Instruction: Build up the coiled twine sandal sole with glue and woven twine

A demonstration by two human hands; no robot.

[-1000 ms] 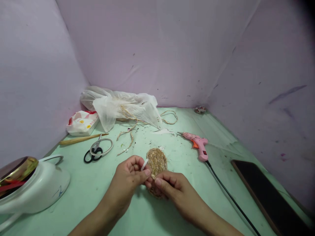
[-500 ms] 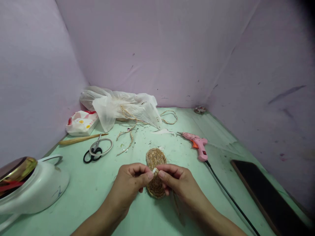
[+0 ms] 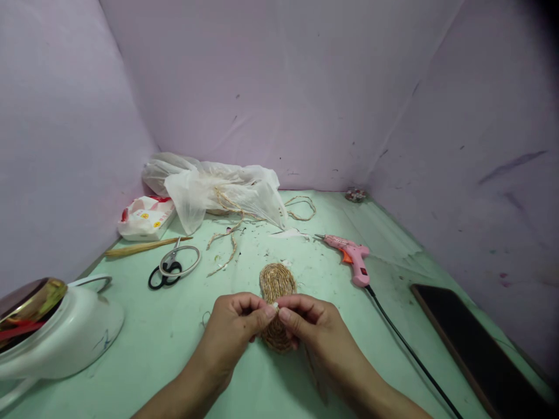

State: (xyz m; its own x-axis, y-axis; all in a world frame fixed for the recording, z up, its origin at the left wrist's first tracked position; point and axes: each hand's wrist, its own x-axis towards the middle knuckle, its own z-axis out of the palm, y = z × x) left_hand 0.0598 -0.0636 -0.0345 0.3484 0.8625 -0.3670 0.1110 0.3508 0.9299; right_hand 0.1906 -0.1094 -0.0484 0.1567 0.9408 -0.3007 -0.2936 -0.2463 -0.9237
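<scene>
My left hand [image 3: 242, 320] is closed, thumb and forefinger pinching a small white piece [image 3: 275, 305]. Opposite it, my right hand [image 3: 317, 323] pinches the same piece, the fingertips of both hands almost meeting. Most of that piece is hidden, so its kind is unclear. Beneath the fingers is a flat oval of coiled straw cord [image 3: 276, 279], shaped like a small shoe sole. Its far end shows plainly, while the hands cover part of its middle. A loose strand of cord [image 3: 315, 375] trails toward me below my right hand.
A pink glue gun [image 3: 347, 253] lies at right, its black cable running past a dark phone [image 3: 471, 343]. Black-handled scissors [image 3: 165, 276] lie at left under a pale ring [image 3: 198, 265]. A white lamp-like object [image 3: 96, 326] stands near left; a plastic bag [image 3: 227, 180] lies behind.
My fingertips have drawn slightly closer together, and less of the white piece shows between them. The straw oval and the tools stay where they were.
</scene>
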